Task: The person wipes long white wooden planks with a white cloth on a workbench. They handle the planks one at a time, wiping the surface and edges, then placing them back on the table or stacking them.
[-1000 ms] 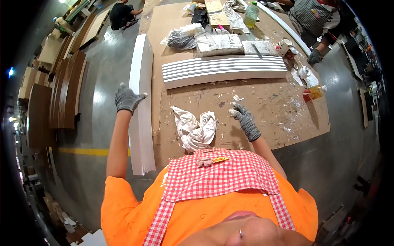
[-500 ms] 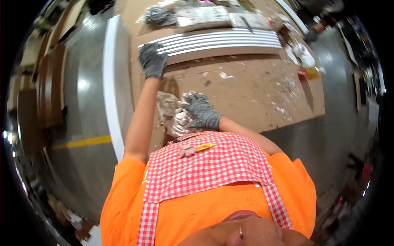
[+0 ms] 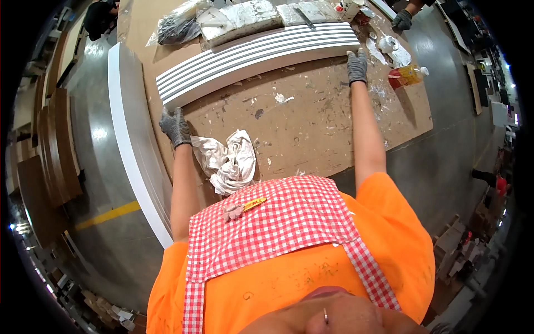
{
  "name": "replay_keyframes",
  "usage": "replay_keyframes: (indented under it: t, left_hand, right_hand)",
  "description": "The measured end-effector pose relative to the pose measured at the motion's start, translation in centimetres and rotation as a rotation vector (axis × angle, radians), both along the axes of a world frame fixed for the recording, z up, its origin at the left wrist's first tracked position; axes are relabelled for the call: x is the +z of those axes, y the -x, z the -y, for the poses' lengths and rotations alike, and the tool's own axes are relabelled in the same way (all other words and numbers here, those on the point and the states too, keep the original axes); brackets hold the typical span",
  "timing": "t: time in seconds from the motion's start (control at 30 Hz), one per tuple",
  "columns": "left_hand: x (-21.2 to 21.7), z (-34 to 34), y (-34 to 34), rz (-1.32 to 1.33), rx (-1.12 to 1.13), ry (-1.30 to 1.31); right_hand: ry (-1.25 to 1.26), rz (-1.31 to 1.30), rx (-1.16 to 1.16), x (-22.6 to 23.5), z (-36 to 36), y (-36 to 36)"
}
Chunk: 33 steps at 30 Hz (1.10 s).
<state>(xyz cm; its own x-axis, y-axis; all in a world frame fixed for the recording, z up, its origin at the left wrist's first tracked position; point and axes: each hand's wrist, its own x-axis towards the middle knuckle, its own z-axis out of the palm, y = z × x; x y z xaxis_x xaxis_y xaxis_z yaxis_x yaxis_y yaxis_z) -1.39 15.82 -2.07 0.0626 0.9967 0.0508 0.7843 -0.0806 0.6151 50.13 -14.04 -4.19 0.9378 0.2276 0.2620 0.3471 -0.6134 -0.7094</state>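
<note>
A row of long white boards [image 3: 261, 69] stands on edge, packed side by side across the brown work table. My left hand [image 3: 176, 129], in a grey knit glove, has its fingers curled at the near left corner of the front board. At the opposite end, my right hand [image 3: 357, 69], gloved the same, grips that board's right corner, thumb and fingertips against it. A crumpled white rag [image 3: 235, 161] lies between my left forearm and my apron, with clear plastic beside it.
Behind the boards sit white-stained blocks [image 3: 242, 22], a putty knife [image 3: 305, 19] and a plastic bag [image 3: 181, 25]. A bottle of amber liquid [image 3: 408, 76] stands at right. One long white panel [image 3: 130, 145] runs along the table's left side. Another person's gloved hand [image 3: 401, 21] shows at far right.
My right hand has left the rag and moved to the boards' right end. My left hand has gone from the top of their left end to the near corner. The rag lies more spread out.
</note>
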Motion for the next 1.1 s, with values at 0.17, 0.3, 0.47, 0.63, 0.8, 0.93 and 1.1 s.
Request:
replay_keyframes:
  t: [0.17,0.3,0.47,0.63,0.8,0.93,1.1]
  left_hand:
    - [1.5,1.2,-0.8,0.124,0.034,0.129]
    - [3.7,3.3,-1.8,0.246,0.104,0.05]
    - [5.0,7.4,1.4,0.632,0.11,0.096]
    - [5.4,13.1,3.0,0.646,0.12,0.265]
    - [3.6,14.8,4.1,0.524,-0.031,0.347]
    - [3.3,14.8,3.8,0.671,-0.042,0.395]
    - [2.5,15.8,3.9,0.458,-0.186,0.278]
  right_hand:
    - [0.028,-0.075,0.054,-0.6,0.0,-2.8]
    - [-0.032,0.01,0.124,0.2,2.3,-3.7]
    - [0.131,-0.018,0.111,3.0,8.4,-0.7]
    - [1.212,0.252,0.19,1.7,17.8,-3.3]
    - [1.265,0.253,0.213,-0.5,22.0,-4.4]
    - [1.171,0.23,0.141,-1.1,22.7,-3.5]
    - [0.394,0.27,-0.042,2.3,15.9,0.6]
